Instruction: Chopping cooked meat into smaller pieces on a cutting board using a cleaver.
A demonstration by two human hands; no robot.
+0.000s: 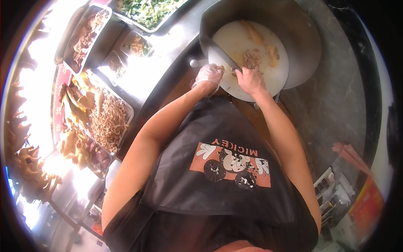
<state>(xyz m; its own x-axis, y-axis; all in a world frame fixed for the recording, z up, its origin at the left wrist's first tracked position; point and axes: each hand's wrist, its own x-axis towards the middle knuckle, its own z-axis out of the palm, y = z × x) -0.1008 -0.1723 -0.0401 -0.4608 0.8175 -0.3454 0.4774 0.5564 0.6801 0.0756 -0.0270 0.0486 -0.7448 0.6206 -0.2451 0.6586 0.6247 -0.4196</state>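
Observation:
A round white cutting board (233, 89) lies in front of me. My right hand (252, 82) grips the handle of a cleaver (224, 54), whose blade points up and left over the board. At the board's left edge is my left hand (210, 77) in a clear plastic glove, its fingers curled around a small pale piece, perhaps meat, that I cannot make out well. Chopped meat (252, 59) is piled near the board's middle. A yellowish poultry piece (252, 33) rests at the far side, and another yellow piece (273, 56) to the right.
A curved metal guard (302, 47) stands around the board's far and right sides. To the left are a tray of shredded meat (108, 126), poultry pieces (74, 145), a metal pan of meat (86, 41) and small plastic tubs (136, 45). Chopped greens (149, 12) fill a tray at the top.

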